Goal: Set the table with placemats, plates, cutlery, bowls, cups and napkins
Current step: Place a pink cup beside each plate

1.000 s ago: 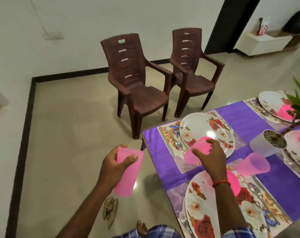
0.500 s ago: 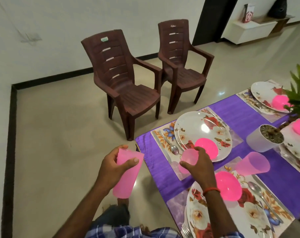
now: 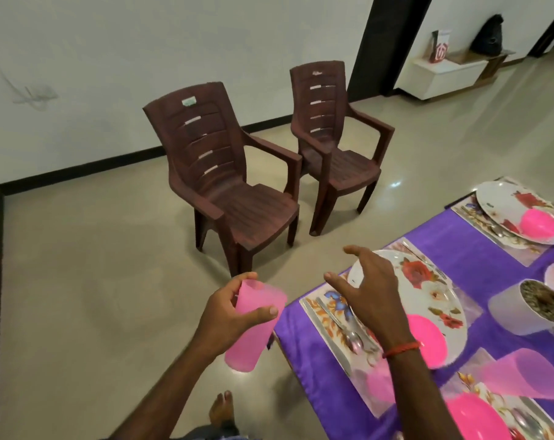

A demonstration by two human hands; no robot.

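The right hand (image 3: pixel 367 290) no longer holds the pink cup (image 3: pixel 377 387). Its fingers (image 3: pixel 358 250) are now spread and relaxed, and it hovers over the near-left rim of the flowered plate (image 3: pixel 428 290), touching nothing. The cup it carried above the plate a second ago now rests on the near corner of the placemat (image 3: pixel 329 315), just beside the spoon (image 3: pixel 353 338), blurred and partly hidden behind the right forearm. The pink bowl (image 3: pixel 428 339) on the plate, covered by cup and hand a second ago, now shows beside the wrist.
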